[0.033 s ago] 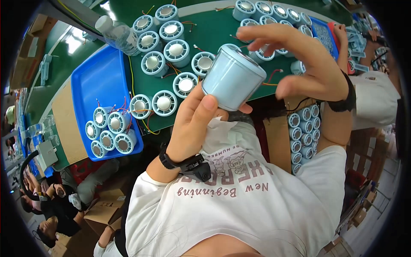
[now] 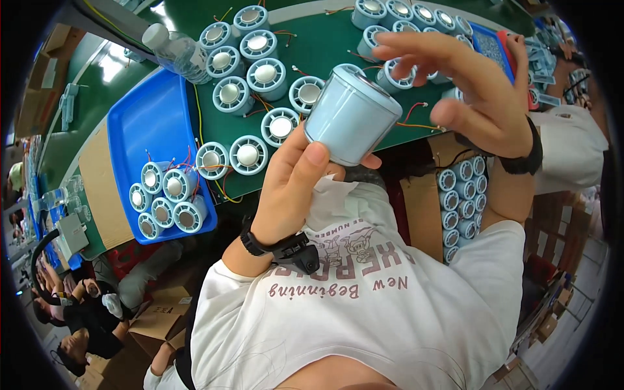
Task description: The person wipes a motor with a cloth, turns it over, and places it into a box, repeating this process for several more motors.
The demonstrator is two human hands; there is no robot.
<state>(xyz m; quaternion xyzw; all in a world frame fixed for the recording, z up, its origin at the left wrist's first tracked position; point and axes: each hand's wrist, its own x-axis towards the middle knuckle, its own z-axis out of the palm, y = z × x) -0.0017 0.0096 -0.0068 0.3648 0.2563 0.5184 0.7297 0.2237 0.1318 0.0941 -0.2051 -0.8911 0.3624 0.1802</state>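
A light-blue cylindrical housing [image 2: 351,117] with a rimmed end is held tilted in front of my chest, above the table's near edge. My left hand [image 2: 296,172] grips it from below and the left, thumb on its side and fingers curling behind. To the right, my right hand [image 2: 465,91] hovers apart from the housing, fingers stretched and thumb spread, with nothing in it. Beyond both hands, similar housings [image 2: 266,75] with spoked rims, silver centres and thin coloured wires stand on the green table [image 2: 318,49].
At the left a blue tray [image 2: 149,120] carries several housings, and a clear plastic bottle [image 2: 175,52] stands beside it. Below my right hand, an open cardboard box [image 2: 419,211] holds rows of housings. A blue bin [image 2: 491,55] is at the far right, near another person's hand [image 2: 517,52].
My right hand has shifted slightly to the right, away from the housing. The housing in my left hand has moved a little to the left and up.
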